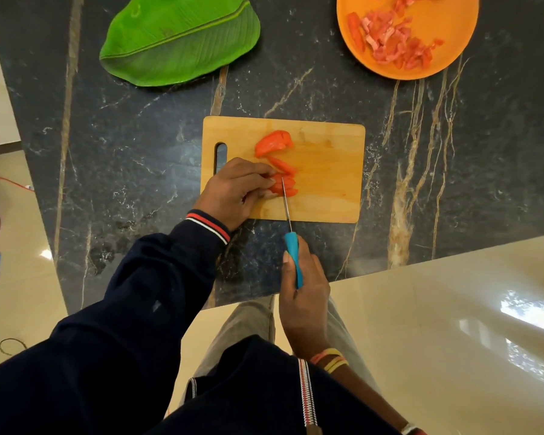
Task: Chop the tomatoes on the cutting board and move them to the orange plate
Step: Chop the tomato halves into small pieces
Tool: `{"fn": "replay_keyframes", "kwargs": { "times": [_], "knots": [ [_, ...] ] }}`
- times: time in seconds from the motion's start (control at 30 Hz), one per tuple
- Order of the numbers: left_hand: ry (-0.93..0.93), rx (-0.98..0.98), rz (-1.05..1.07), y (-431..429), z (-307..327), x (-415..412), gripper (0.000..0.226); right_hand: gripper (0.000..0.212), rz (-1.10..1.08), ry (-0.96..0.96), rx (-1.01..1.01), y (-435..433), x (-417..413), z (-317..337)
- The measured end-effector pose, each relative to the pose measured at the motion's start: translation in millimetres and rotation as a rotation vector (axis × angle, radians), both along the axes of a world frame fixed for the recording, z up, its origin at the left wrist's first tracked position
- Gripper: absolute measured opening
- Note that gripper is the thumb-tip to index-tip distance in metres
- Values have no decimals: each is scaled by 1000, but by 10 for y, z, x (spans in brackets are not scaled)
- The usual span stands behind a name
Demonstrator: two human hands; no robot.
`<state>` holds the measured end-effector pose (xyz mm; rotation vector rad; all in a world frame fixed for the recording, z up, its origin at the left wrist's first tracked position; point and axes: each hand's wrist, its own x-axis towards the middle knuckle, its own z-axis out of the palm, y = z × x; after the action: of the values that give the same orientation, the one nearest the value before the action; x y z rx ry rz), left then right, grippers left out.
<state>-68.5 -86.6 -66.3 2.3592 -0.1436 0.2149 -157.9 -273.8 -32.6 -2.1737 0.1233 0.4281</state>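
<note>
On the cutting board, the left hand pinches tomato slices; the right hand grips the knife. Left fingertips should stay curled back from the blade.

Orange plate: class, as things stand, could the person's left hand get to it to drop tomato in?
Probably yes: bare counter lies between the left hand and the orange plate, though it needs a stretch.

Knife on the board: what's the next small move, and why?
Probably press the knife down through the tomato slices pinned by the left hand. The blade already lies across them, the right hand grips the blue handle, and a larger tomato wedge waits uncut on the cutting board. The orange plate already holds chopped pieces.
</note>
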Motion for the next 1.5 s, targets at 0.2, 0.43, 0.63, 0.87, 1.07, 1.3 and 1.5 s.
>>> {"fn": "replay_keyframes", "kwargs": {
  "times": [0.2,0.43,0.63,0.87,1.07,1.3,1.5],
  "knots": [
    [14,4,-16,-19,5,-21,11,43,16,-21,0,85,192,-57],
    [19,5,60,-15,-6,-55,14,50,17,-5,-14,-88,-23,-1],
    [-8,3,42,54,-37,-115,13,46,-14,-61,13,36,48,49],
    [-39,7,18,73,-79,-125,10,47,13,-84,-12,154,84,14],
    [-41,-14,24,96,-91,-96,9,49,1,-90,-31,215,48,3],
    [-56,-17,-25,135,-127,-60,14,47,0,-103,-62,325,157,-44],
    [-23,-16,-25,127,-122,-71,11,46,9,-103,-59,299,158,-58]
  ]
}}
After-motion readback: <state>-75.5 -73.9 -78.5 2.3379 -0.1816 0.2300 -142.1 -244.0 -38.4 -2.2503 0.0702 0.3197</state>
